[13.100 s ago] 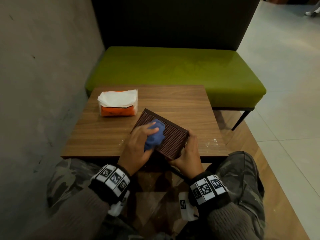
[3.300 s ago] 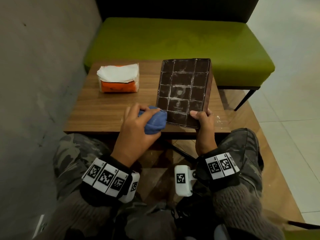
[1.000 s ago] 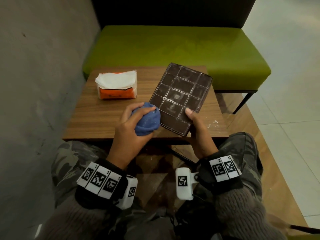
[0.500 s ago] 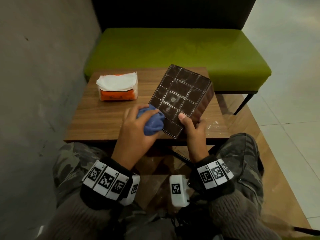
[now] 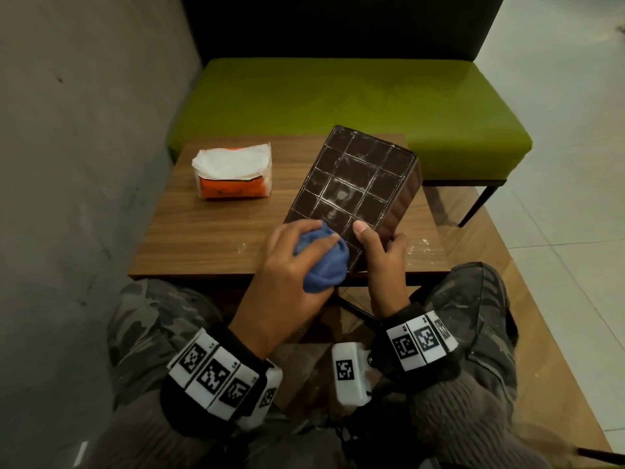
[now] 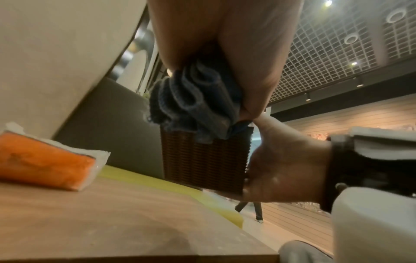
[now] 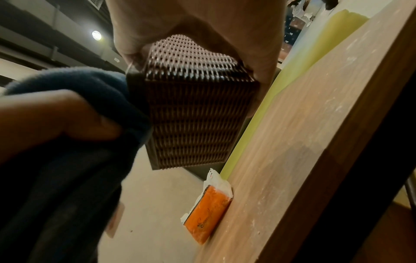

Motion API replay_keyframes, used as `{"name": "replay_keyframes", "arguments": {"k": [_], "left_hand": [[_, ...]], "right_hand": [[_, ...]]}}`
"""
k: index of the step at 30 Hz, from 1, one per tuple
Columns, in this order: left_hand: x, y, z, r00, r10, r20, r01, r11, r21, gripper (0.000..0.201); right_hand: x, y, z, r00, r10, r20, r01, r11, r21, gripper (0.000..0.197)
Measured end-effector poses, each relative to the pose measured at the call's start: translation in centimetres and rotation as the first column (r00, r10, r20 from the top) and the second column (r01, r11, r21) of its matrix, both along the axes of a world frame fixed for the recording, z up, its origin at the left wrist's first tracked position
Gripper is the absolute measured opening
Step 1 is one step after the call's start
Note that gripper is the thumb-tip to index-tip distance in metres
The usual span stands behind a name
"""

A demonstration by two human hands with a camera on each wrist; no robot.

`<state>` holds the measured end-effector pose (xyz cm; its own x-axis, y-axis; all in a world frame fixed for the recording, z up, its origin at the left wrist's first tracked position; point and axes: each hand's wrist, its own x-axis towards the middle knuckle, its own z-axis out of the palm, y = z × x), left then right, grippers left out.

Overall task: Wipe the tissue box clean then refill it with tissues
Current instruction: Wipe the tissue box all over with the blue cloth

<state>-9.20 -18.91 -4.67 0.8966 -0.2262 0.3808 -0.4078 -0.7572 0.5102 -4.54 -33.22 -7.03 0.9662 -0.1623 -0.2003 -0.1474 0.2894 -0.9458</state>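
Tissue box (image 5: pixel 355 184) gripped by right hand (image 5: pixel 382 258); blue cloth (image 5: pixel 323 262) bunched in left hand (image 5: pixel 287 265); better pressed along dusty grid lines.

The wooden table (image 5: pixel 209 231) stands btw. a grey wall and a green bench (image 5: pixel 355 99). On it, at the far left, lies a tissue pack (image 5: pixel 233 172), orange w/ white tissues on top. White dust specks (image 5: pixel 421 247) lie near its front right edge.
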Motion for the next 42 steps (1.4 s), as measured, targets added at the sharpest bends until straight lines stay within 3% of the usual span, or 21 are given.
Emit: {"name": "replay_keyframes", "arguments": {"k": [2, 4, 7, 9, 11, 15, 19, 24, 27, 30, 35, 37, 40, 42], "left_hand": [[0.8, 1.0, -0.2, 0.999, 0.044, -0.018, -0.045, 0.997, -0.056, 0.056], [2.4, 2.3, -0.4, 0.991, 0.118, -0.066, -0.129, 0.967, -0.218, 0.05], [4.3, 3.6, -0.3, 0.983, 0.134, -0.125, -0.177, 0.869, -0.463, 0.031], [5.0, 4.0, 0.1, 0.979, 0.105, -0.173, -0.185, 0.811, -0.555, 0.035], [5.4, 4.1, 0.6, 0.969, 0.12, -0.217, -0.22, 0.821, -0.527, 0.043], [6.3, 3.8, 1.4, 0.971, 0.136, -0.196, -0.215, 0.857, -0.468, 0.039], [6.8, 4.2, 1.2, 0.945, 0.032, -0.327, -0.241, 0.743, -0.624, 0.035], [6.0, 3.6, -1.0, 0.9, -0.037, -0.435, -0.282, 0.711, -0.644, 0.04], [6.6, 4.1, -0.8, 0.891, -0.054, -0.45, -0.309, 0.655, -0.69, 0.078], [5.9, 3.4, -0.2, 0.876, -0.086, -0.475, -0.334, 0.604, -0.724, 0.064], [4.0, 3.4, -0.8, 0.963, 0.015, -0.268, -0.119, 0.918, -0.378, 0.044], [4.0, 3.8, -0.6, 0.976, 0.004, -0.217, -0.081, 0.934, -0.348, 0.039], [5.5, 4.4, 0.1, 0.978, 0.137, -0.157, -0.186, 0.913, -0.364, 0.045], [6.0, 4.4, 1.0, 0.978, 0.165, -0.13, -0.2, 0.921, -0.335, 0.043]], "right_hand": [[-0.1, -0.2, -0.1, 1.0, 0.024, 0.006, -0.024, 1.0, -0.002, 0.089], [-0.2, -0.4, 0.0, 0.999, 0.038, 0.017, -0.038, 0.999, -0.032, 0.092], [-0.1, -0.5, 0.4, 0.998, 0.049, 0.031, -0.047, 0.997, -0.06, 0.09], [0.0, -0.6, 0.6, 0.998, 0.057, 0.037, -0.054, 0.996, -0.077, 0.078], [-0.1, -0.4, 0.7, 0.996, 0.088, 0.032, -0.085, 0.993, -0.086, 0.066], [-0.4, -0.1, 0.6, 0.994, 0.103, 0.041, -0.101, 0.993, -0.061, 0.062], [-0.2, -0.3, 0.7, 0.995, 0.093, 0.047, -0.091, 0.995, -0.048, 0.081], [0.1, -0.5, 0.3, 0.997, 0.078, 0.001, -0.078, 0.996, -0.031, 0.089], [-0.3, -0.4, 0.0, 0.992, 0.125, -0.026, -0.126, 0.99, -0.056, 0.076], [0.0, -0.4, 0.0, 0.994, 0.098, -0.054, -0.101, 0.993, -0.066, 0.085], [0.4, -0.8, 0.2, 0.995, 0.069, -0.073, -0.07, 0.997, -0.019, 0.093], [0.3, -1.2, 0.3, 0.99, 0.127, -0.069, -0.129, 0.991, -0.031, 0.092], [0.1, -1.2, 0.5, 0.964, 0.256, -0.066, -0.26, 0.964, -0.051, 0.081], [0.2, -1.1, 0.4, 0.964, 0.257, -0.062, -0.258, 0.966, -0.02, 0.073]]}}
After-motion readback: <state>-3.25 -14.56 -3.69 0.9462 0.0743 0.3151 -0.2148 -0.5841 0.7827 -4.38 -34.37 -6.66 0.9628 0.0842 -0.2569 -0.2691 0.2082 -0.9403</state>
